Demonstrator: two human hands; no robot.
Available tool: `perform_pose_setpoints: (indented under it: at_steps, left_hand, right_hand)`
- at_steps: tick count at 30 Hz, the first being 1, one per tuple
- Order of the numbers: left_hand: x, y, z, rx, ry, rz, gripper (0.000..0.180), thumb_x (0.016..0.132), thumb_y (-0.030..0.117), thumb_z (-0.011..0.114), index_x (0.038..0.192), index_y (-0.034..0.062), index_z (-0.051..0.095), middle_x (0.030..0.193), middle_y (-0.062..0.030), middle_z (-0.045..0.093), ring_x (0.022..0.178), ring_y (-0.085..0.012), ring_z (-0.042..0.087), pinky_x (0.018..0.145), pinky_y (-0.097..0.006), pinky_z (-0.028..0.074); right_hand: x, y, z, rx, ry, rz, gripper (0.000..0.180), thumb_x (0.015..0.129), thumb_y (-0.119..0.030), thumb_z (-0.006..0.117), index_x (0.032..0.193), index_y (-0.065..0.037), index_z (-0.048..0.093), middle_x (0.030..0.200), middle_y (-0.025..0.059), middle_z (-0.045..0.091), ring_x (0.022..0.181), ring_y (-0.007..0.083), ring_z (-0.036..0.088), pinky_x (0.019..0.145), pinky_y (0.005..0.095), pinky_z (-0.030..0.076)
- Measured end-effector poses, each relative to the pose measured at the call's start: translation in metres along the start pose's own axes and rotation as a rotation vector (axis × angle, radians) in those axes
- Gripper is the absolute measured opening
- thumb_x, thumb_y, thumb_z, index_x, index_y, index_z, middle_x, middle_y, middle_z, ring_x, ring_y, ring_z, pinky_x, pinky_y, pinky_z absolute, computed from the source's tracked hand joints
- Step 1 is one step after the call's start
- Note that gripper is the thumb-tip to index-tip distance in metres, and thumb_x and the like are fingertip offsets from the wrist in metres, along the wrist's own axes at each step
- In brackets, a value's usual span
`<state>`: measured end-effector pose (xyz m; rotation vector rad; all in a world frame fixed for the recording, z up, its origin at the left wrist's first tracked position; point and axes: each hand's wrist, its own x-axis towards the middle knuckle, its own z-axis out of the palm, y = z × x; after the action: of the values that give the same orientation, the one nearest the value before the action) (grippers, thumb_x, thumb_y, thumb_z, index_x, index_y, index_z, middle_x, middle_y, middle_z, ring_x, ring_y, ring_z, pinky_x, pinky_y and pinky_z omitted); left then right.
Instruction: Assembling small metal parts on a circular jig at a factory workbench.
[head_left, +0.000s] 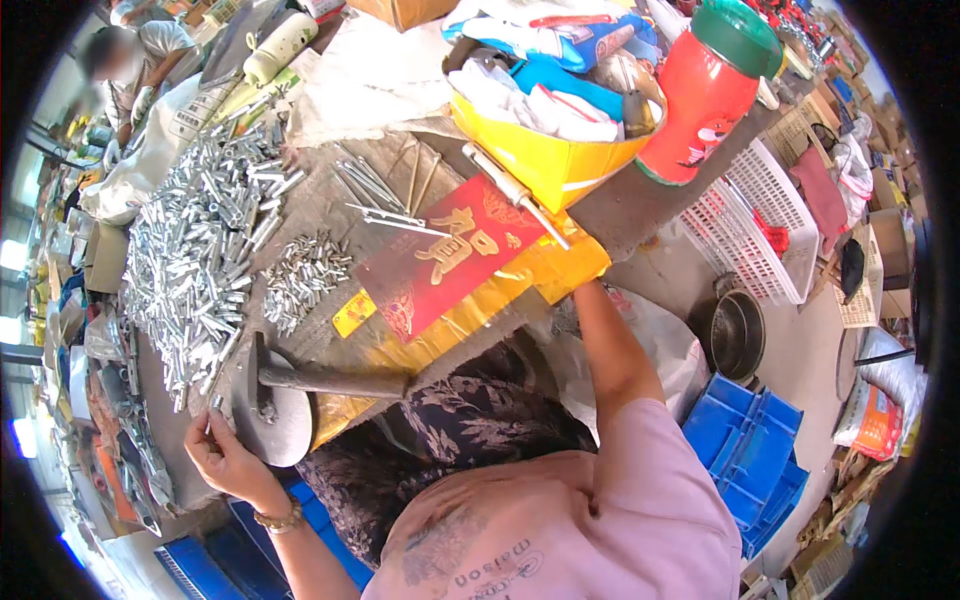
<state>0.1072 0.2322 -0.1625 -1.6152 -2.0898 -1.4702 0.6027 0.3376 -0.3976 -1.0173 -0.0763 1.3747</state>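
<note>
My left hand (222, 458) pinches a small silver metal tube (217, 402) at the left edge of the table, beside a round metal plate (285, 430). A hammer (330, 381) with a worn handle lies across that plate. Beyond it spreads a large heap of silver metal tubes (205, 250), with a smaller pile of short metal pins (305, 278) to its right. My right forearm (612, 340) reaches to the yellow plastic covering (570, 268) at the table's front edge. The fingers of my right hand are hidden there.
A red card (450, 255), thin metal rods (375, 185) and a white-handled tool (505, 180) lie mid-table. Behind stand a yellow bag (550, 150) of cloths and a red jar (700, 105) with a green lid. Blue crates (745, 450) and a white basket (755, 225) are at right.
</note>
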Motion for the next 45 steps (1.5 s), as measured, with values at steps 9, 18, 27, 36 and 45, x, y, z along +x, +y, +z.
perform_pose_setpoints:
  at_steps: [9, 18, 27, 36, 45]
  left_hand:
    - [0.011, -0.013, 0.000, -0.024, -0.044, -0.005, 0.018, 0.106, 0.015, 0.070, 0.115, -0.0017, 0.070, 0.098, -0.0035, 0.069, 0.084, -0.0102, 0.060, 0.074, -0.027, 0.050]
    - [0.008, -0.025, 0.000, -0.123, -0.052, 0.020, 0.018, 0.106, 0.014, 0.069, 0.117, -0.0011, 0.071, 0.105, -0.0043, 0.071, 0.088, -0.0096, 0.062, 0.076, -0.025, 0.050]
    - [0.007, -0.004, 0.004, -0.076, 0.049, 0.015, 0.016, 0.103, 0.015, 0.072, 0.113, 0.0015, 0.071, 0.098, -0.0033, 0.068, 0.078, -0.0101, 0.056, 0.070, -0.026, 0.048]
    - [-0.005, 0.026, 0.010, 0.083, 0.027, 0.057, 0.017, 0.087, 0.008, 0.083, 0.101, 0.0071, 0.073, 0.085, -0.0074, 0.065, 0.071, -0.0219, 0.062, 0.064, -0.035, 0.049]
    - [-0.009, 0.023, -0.008, -0.038, 0.045, 0.033, 0.016, 0.088, 0.008, 0.083, 0.098, 0.0061, 0.072, 0.080, -0.0083, 0.065, 0.061, -0.0217, 0.059, 0.057, -0.035, 0.046]
  right_hand:
    - [-0.022, -0.006, -0.095, 0.212, -0.480, 0.166, 0.052, 0.112, -0.038, 0.039, 0.143, 0.000, 0.056, 0.134, 0.0171, 0.071, 0.115, 0.0403, 0.072, 0.092, 0.0504, 0.061]
    - [-0.039, -0.003, -0.122, -0.016, -0.254, 0.164, 0.055, 0.117, -0.040, 0.027, 0.145, -0.002, 0.054, 0.133, 0.0174, 0.071, 0.111, 0.0405, 0.074, 0.092, 0.0520, 0.061]
    - [0.014, -0.029, -0.006, -0.372, -0.106, 0.032, 0.036, 0.106, -0.029, 0.051, 0.120, -0.003, 0.072, 0.114, 0.0189, 0.076, 0.103, 0.0324, 0.075, 0.088, 0.0481, 0.060]
    - [-0.087, -0.026, 0.133, -0.985, -0.707, 0.020, 0.031, 0.102, -0.025, 0.056, 0.114, -0.002, 0.073, 0.105, 0.0182, 0.076, 0.095, 0.0288, 0.075, 0.081, 0.0449, 0.060]
    - [-0.130, -0.014, 0.183, -1.563, -0.707, -0.145, 0.026, 0.098, -0.021, 0.061, 0.107, -0.001, 0.074, 0.095, 0.0175, 0.075, 0.087, 0.0251, 0.076, 0.075, 0.0418, 0.059]
